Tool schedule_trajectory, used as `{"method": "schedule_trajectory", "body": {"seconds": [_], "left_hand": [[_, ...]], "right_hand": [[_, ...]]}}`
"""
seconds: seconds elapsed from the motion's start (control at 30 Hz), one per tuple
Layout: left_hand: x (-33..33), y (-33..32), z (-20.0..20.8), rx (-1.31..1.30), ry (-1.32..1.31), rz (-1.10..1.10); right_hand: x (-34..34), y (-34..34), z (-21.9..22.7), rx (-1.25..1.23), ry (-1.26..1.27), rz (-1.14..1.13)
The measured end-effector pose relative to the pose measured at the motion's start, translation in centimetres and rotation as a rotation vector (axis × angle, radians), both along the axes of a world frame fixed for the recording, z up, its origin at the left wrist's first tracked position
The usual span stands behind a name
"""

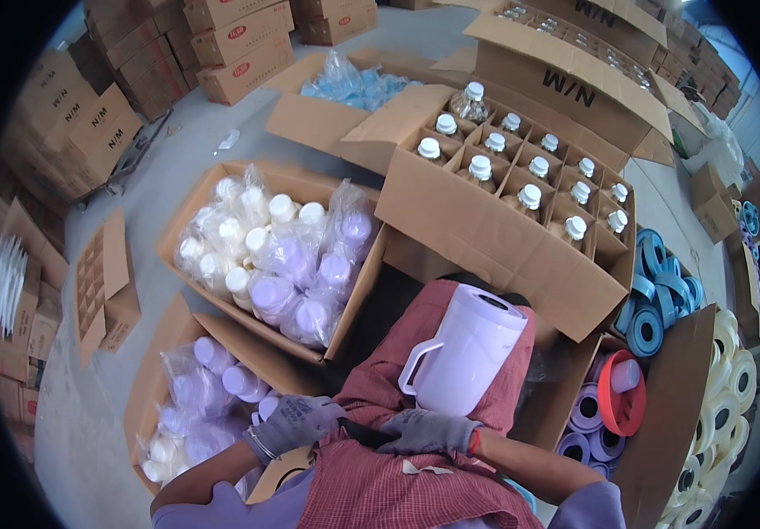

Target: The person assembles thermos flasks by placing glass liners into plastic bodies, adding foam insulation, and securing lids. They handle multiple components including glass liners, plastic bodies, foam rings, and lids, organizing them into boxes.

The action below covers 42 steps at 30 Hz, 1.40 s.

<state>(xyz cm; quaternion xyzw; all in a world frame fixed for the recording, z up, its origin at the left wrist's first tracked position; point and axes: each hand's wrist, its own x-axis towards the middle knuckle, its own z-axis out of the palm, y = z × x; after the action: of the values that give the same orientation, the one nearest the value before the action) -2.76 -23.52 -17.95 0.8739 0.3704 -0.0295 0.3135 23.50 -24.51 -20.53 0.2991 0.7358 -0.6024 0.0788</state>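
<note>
Lilac plastic jug (468,353) on lap (384,353), handle (409,366) on, prob. only part-assembled; L gloved hand (299,421) & R gloved hand (431,432) both clamped on blk piece (365,433), apparently unfitted. Loose lilac rings (586,408) to R, prob. left to fit.

We see the grey floor (158,198) bearing a divided carton (114,264) at nine o'clock, white scrap (229,139) at ten, stacked cartons (248,63) at eleven.

Blk/red print (569,86) on ctns (521,70)
</note>
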Motion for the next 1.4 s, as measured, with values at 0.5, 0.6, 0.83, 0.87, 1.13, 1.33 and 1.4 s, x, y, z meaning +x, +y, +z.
{"method": "schedule_trajectory", "body": {"seconds": [0.5, 0.6, 0.83, 0.87, 1.13, 1.33, 1.4], "left_hand": [[-0.8, -4.6, -9.1, -0.5, -0.221, 0.183], [0.6, -3.7, -6.7, -0.277, -0.106, 0.048], [2.1, -0.8, -6.2, 0.077, 0.178, -0.232], [1.2, -1.5, -8.6, 0.067, 0.06, -0.233], [-1.2, -2.5, -12.7, -0.962, -0.305, 0.251], [-0.9, -1.2, -7.6, -1.488, -0.281, 0.906], [-1.4, -0.2, -7.2, -1.16, -0.306, 0.208]], "right_hand": [[1.7, -2.0, -2.1, 0.361, 0.004, -0.218], [1.2, -2.7, -4.2, -0.33, 0.369, -0.593], [1.9, -1.8, -5.0, 0.224, 0.568, -0.331], [1.9, -1.8, -5.8, 0.532, 0.575, -0.214], [-0.2, -0.4, -0.1, -0.141, 0.204, -0.438], [-2.8, -0.4, -4.4, -0.085, 0.23, -0.404], [-3.6, -1.0, -8.0, 0.195, 0.367, -0.224]]}}
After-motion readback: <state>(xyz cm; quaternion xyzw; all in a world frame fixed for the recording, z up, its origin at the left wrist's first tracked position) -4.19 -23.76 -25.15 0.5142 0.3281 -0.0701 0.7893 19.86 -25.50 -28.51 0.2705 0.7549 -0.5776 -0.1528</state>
